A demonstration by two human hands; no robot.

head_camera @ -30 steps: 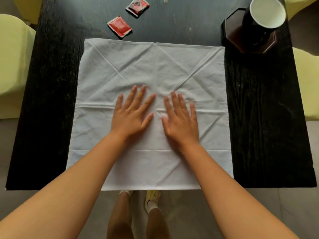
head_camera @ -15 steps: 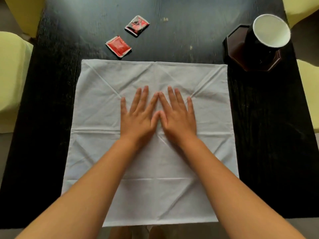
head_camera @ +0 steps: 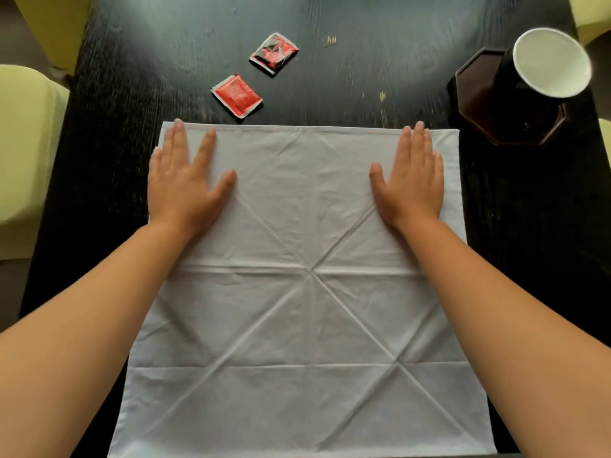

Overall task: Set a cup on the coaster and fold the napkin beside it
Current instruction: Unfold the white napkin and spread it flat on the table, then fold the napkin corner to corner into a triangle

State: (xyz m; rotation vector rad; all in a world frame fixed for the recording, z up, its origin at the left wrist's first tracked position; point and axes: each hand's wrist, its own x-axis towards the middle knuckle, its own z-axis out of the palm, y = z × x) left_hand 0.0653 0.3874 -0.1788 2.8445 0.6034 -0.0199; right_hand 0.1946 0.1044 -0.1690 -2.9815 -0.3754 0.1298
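Black wooden desk (head_camera: pixel 347 94): white creased cloth napkin (head_camera: pixel 297 292) spread flat, left hand (head_camera: pixel 185 186) and right hand (head_camera: pixel 410 183) pressing its far corners, fingers straight. Black white-lined cup (head_camera: pixel 535 81) sits on dark octagonal coaster (head_camera: pixel 476 94).

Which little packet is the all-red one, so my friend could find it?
Start at the white napkin spread on the black table. Just past its far edge, near the left hand, lie two packets. It is the nearer one, plain red, while the farther packet looks crumpled with dark patches.

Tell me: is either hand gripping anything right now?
Nothing is gripped. The left hand and right hand lie flat, fingers straight, on the far corners of the spread napkin.
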